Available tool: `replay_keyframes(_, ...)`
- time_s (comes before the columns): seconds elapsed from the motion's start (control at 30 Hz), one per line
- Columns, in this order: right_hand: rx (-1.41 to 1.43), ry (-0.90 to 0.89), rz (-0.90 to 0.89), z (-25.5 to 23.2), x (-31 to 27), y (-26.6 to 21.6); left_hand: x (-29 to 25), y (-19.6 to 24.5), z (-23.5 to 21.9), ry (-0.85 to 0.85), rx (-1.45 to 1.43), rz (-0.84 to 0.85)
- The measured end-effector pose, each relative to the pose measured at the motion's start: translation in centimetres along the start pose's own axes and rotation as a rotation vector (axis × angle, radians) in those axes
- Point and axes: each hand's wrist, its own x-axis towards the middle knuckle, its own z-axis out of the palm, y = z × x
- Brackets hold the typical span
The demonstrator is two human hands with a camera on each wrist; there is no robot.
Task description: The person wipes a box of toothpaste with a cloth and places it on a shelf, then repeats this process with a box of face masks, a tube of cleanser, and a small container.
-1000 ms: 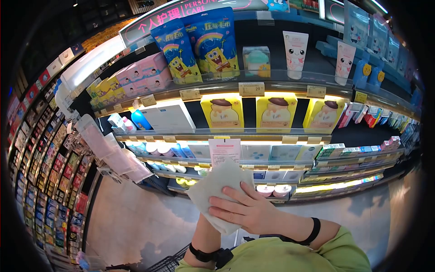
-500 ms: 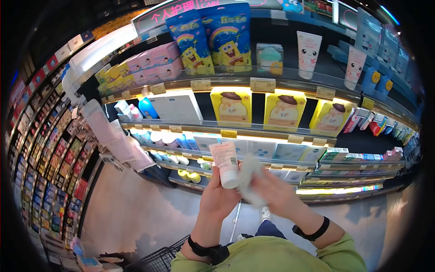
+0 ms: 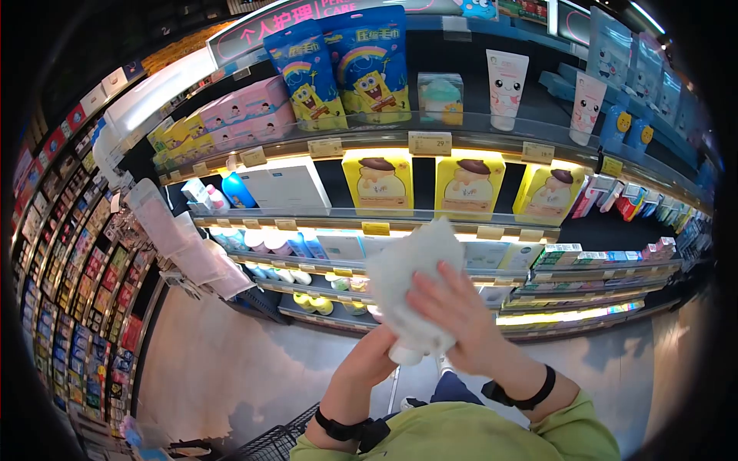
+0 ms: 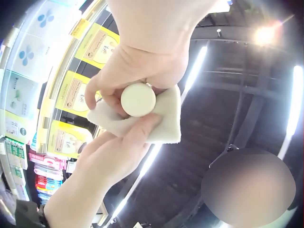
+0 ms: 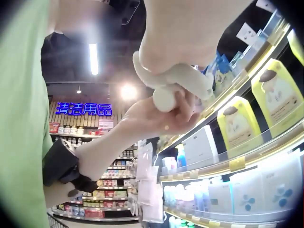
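Head view: person in a lime-green sleeve (image 3: pixel 492 434) stands facing lit store shelves (image 3: pixel 430 223). Centre of frame, the left hand (image 3: pixel 369 361) comes up from below and grips a small white plastic tube with a round white cap (image 3: pixel 406 355); only the cap end pokes out at the bottom. The right hand (image 3: pixel 453 311) presses a white soft cloth (image 3: pixel 403 269) over the tube, fingers spread and curled over the cloth, so the tube body is almost fully hidden.

Left wrist view: round cap (image 4: pixel 138 99) faces the camera at upper centre, left-hand fingers (image 4: pixel 102 92) curled round the tube just behind it, cloth (image 4: pixel 164 123) folded under and beside it, right hand (image 4: pixel 111 154) holding the cloth from lower left.

Right wrist view: cap (image 5: pixel 165 98) at centre, cloth (image 5: pixel 183 76) draped over the top, left hand (image 5: pixel 152 118) cupping from below. Black wristbands sit on both wrists (image 3: pixel 346 428).

Step in hand, as I judge it: wiping the tube with the cloth, mid-wipe, cloth wrapped over the body near the cap. Next move likely calls for sliding or twisting the cloth along the tube while the left hand holds it firm, without loosening the cap; then the tube needs a free shelf slot.

Around: yellow boxes with a cartoon figure (image 3: pixel 378 183) on the shelf above the hands, blue cartoon-sponge pouches (image 3: pixel 367 65) at upper centre, black wire cart (image 3: pixel 277 442) at bottom edge.
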Motion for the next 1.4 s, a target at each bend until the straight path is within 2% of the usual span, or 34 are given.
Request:
replay_keyframes(0.07,0.137,0.148,0.112,-0.5,0.3,1.7,-0.6,-0.2,-0.6,-0.319,0.013,0.013)
replay_keyframes(0.13,0.101,0.144,0.165,-0.8,-0.1,2.7,-0.8,-0.1,0.4,-0.254,0.037,0.003)
replay_keyframes(0.2,0.485,0.407,0.562,0.2,-1.0,3.9,-0.8,-0.5,0.2,-0.251,0.025,0.058)
replay_keyframes(0.23,0.486,0.405,0.569,0.4,-1.6,4.4,-0.9,-0.5,0.2,-0.249,0.021,0.053)
replay_keyframes(0.3,0.679,0.532,0.798,0.5,-2.6,5.2,-0.9,-0.4,0.4,-0.173,-0.050,0.034)
replay_keyframes(0.4,0.680,0.609,0.834,0.9,-3.5,4.9,-0.4,-0.4,0.0,-0.192,-0.107,0.023)
replay_keyframes(0.53,0.696,0.567,0.840,-0.2,-4.0,4.3,0.5,-0.6,0.5,-0.183,-0.122,-0.003)
replay_keyframes(0.63,0.616,0.550,0.821,-0.8,-4.7,4.8,1.7,-1.0,0.5,-0.240,-0.144,0.002)
replay_keyframes(0.7,0.655,0.586,0.789,-1.2,-5.0,5.4,2.7,-1.0,0.7,-0.344,-0.200,-0.006)
replay_keyframes(0.83,0.677,0.595,0.781,-3.0,-4.9,6.3,5.1,-1.1,1.7,-0.375,-0.187,-0.006)
replay_keyframes(0.9,0.674,0.551,0.719,-4.3,-4.8,6.9,6.1,-1.1,2.9,-0.193,-0.092,-0.043)
replay_keyframes(1.03,0.727,0.525,0.740,-6.9,-5.4,8.5,9.1,-1.6,4.3,-0.207,-0.073,-0.045)
replay_keyframes(1.1,0.724,0.388,0.668,-8.8,-5.6,9.1,10.8,-2.0,5.3,-0.204,-0.087,-0.018)
replay_keyframes(1.2,0.721,0.358,0.575,-10.5,-6.1,10.6,13.2,-2.3,6.3,-0.259,-0.053,-0.039)
replay_keyframes(1.4,0.688,0.347,0.432,-13.2,-7.1,13.9,17.2,-3.4,8.7,-0.264,-0.023,-0.026)
